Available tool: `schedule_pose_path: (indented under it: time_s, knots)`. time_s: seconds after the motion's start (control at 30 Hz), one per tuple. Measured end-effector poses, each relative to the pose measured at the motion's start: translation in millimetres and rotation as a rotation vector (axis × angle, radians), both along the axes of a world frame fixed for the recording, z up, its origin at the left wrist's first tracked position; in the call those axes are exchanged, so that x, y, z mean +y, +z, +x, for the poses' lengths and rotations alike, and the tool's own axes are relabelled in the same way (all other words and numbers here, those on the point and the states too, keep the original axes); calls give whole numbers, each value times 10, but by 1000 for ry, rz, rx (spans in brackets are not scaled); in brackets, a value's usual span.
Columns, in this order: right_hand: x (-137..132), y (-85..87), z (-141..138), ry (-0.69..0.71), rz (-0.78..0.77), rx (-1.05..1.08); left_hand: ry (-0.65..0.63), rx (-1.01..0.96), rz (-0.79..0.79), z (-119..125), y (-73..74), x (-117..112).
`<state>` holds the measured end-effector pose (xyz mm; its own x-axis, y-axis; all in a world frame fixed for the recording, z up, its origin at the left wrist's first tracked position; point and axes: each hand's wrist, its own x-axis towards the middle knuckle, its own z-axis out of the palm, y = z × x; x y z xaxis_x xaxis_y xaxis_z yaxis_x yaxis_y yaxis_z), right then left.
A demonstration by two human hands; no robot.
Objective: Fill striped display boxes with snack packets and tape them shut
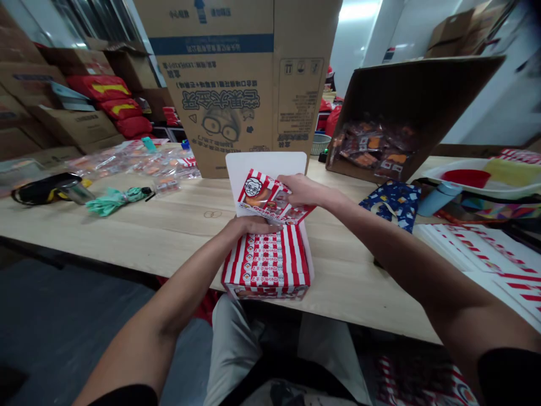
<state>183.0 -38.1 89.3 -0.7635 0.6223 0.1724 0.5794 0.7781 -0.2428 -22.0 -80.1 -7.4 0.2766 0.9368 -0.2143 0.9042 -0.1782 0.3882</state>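
My right hand (302,190) grips the upper right edge of a flat red-and-white striped snack packet (264,197), printed with a cartoon face and food pictures. The packet is tilted above the display box (310,259), in front of its raised white lid (266,160). Below, similar striped packets (266,256) stand upright in a tight row, filling the front of the box. My left hand (257,225) rests at the back of that row, fingers stretched to the right under the held packet's lower edge. Some of its fingertips are hidden.
A tall carton (236,73) stands behind the box. At the right, a tipped carton (409,96) holds wrapped snacks (372,146); striped cardboard sheets (486,254) lie nearer. Loose wrapped snacks (164,163) and a green bundle (116,200) are on the left of the table (181,225).
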Motion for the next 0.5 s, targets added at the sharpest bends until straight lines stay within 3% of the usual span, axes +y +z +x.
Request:
schedule_pose_path:
  time_s: [0.13,0.3,0.4,0.5]
  knots:
    - [-71,-21,-38,-12,29,-12,28,70,-5,0,125,-175]
    - [-51,-11,-125,-31,0,-94,90,270,157,-67,292,-709]
    - [-77,-22,-215,11,-13,-128,55,417,276,-226,331,-986]
    - [-129,-48,-333,68,-1,-165,39,445,333,-374,307,-1109]
